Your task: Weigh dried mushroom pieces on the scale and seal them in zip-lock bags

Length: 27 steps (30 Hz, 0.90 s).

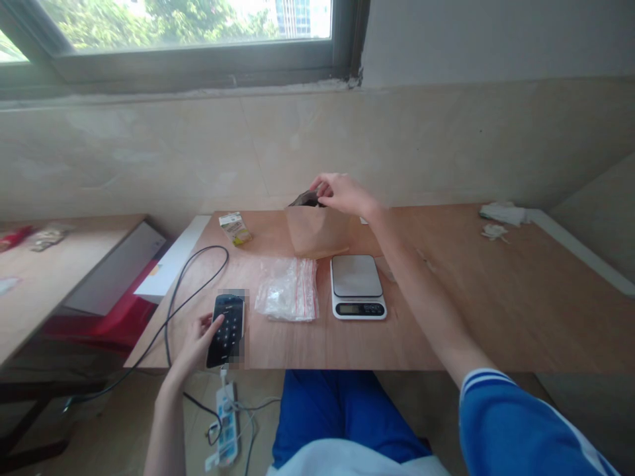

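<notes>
Paper bag (317, 231), brown and open at the top, stands near the far edge of the table (446, 317), left of its middle. The person's right hand (342, 190) reaches to it from the right; the fingers bend at the bag's mouth, and from where I stand I cannot tell whether they are clamped on the rim. The left hand (202, 338), at the left part of the near edge, has its fingers clamped on a dark phone (228, 337), thumb across the front; rows of pale symbols fill the screen. Between the phone and a white scale (358, 287) lie clear plastic bags (285, 291) with red lines along one side. The scale's display faces the near edge. Toward the far left corner sits a small carton (235, 229); a black cable (166, 324) loops over the left edge. Crumpled white material (503, 213) lies by the far right corner.
</notes>
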Tool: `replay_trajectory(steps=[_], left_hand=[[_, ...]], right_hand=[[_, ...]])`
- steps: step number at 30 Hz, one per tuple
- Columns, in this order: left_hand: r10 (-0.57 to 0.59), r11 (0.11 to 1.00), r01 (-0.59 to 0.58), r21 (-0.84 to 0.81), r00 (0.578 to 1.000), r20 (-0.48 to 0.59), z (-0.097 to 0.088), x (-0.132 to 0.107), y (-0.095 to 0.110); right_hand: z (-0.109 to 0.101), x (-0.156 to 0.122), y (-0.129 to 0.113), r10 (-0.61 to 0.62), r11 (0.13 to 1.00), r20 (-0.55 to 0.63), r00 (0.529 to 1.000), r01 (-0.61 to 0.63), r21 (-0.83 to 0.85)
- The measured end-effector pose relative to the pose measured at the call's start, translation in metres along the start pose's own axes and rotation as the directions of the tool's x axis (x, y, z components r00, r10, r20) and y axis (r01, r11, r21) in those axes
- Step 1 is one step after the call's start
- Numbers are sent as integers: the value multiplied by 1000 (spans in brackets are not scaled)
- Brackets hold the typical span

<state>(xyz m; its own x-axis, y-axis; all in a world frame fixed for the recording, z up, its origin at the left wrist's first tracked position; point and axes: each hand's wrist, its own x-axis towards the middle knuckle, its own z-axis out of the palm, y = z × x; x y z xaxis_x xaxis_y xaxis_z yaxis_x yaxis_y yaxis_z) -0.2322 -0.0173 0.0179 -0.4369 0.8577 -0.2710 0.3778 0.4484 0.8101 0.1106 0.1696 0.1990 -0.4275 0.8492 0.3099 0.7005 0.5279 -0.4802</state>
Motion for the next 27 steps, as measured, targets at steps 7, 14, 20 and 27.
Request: replay_trajectory(steps=[7, 14, 20, 27], left_hand=[[-5, 993, 28, -116, 982, 190, -7, -4, -11], [-21, 993, 51, -108, 966, 257, -9, -7, -13], [-29, 993, 58, -101, 964, 266, -9, -11, -8], [40, 993, -28, -111, 993, 110, -5, -3, -12]], right_hand=[[13, -8, 4, 5, 1000, -12, 1000, -5, 11], [13, -10, 7, -18, 999, -35, 999, 20, 33], [17, -7, 14, -40, 999, -45, 998, 41, 20], [15, 3, 10, 62, 992, 1, 998, -62, -108]])
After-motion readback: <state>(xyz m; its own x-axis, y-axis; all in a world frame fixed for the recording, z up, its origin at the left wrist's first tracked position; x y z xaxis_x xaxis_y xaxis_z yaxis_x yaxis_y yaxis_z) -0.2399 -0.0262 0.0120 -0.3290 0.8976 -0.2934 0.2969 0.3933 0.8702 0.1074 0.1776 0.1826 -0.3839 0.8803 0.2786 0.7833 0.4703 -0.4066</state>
